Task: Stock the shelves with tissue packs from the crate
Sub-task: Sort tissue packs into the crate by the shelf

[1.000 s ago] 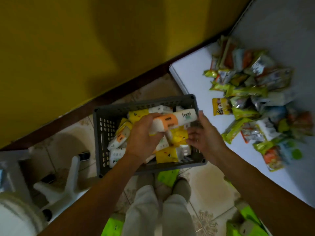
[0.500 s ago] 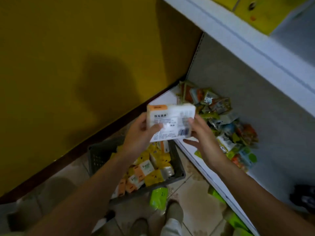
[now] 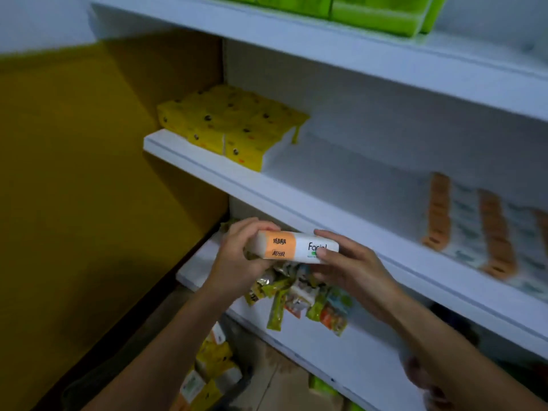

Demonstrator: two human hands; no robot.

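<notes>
Between left hand and right hand, tissue pack, white, orange-banded

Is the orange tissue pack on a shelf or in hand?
In hand: the left hand and right hand grip the pack by its ends in front of the shelves.

wall: mustard yellow, white above | baseboard: dark | floor: pale tile | light: dim
</notes>
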